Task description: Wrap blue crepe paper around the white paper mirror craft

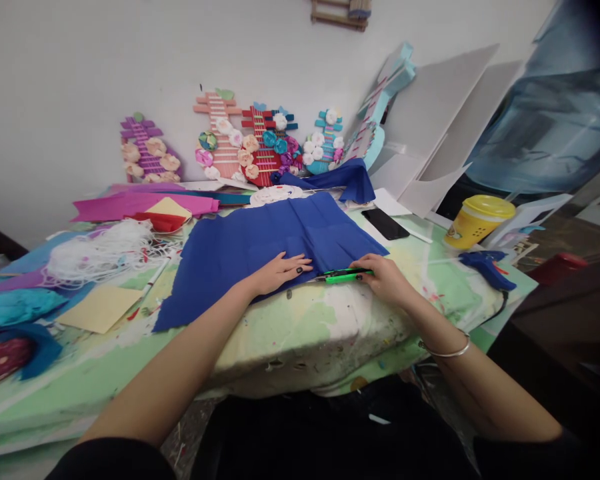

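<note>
1. Green-and-white cloth point(420, 270) covers our table, and our blue sheet point(220, 247) lies by its near edge, its longer way running left to right.
2. Our left hand point(279, 273) rests flat, fingers extended and gripping nothing, probably to steady the sheet.
3. Our right hand point(387, 281) curls round what look like green-handled scissors point(342, 278) at the sheet's near edge, likely for control.
4. Their tips point left, their long axis roughly along the table's near edge; we cannot tell how far the blades open.
</note>
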Available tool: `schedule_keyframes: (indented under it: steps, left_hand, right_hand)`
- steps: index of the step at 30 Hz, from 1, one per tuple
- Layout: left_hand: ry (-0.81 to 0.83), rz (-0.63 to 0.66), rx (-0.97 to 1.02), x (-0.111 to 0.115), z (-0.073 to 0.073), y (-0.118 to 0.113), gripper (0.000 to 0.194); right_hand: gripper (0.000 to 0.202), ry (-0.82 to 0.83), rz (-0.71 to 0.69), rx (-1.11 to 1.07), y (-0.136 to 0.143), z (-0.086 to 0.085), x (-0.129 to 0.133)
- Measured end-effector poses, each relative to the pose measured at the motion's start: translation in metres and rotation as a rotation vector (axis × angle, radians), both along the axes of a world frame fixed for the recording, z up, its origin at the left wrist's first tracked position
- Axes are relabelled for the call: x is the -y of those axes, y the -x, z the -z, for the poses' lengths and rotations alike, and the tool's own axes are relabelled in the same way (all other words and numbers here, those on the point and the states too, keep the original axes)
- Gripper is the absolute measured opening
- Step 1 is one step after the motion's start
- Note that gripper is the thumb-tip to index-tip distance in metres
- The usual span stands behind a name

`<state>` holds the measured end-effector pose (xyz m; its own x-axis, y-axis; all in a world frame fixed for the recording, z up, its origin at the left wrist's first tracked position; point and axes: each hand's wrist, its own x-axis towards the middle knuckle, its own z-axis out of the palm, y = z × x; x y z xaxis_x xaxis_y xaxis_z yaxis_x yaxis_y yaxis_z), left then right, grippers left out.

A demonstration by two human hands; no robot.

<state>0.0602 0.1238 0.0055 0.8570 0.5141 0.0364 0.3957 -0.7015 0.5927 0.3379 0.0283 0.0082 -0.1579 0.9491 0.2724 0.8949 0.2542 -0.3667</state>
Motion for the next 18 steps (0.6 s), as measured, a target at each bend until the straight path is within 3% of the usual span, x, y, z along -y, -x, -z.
schedule_keyframes:
  steps: [7,18]
  left_hand:
    - [0.017,0.003,0.013,0.0,0.0,-0.001,0.042]
    - [0.021,-0.007,0.028,-0.002,0.003,0.0,0.041]
  right_hand:
    - [0.031,-0.012,-0.018,-0.03,-0.008,0.001,0.002]
    - [0.031,0.031,-0.037,-0.035,0.013,0.002,-0.009]
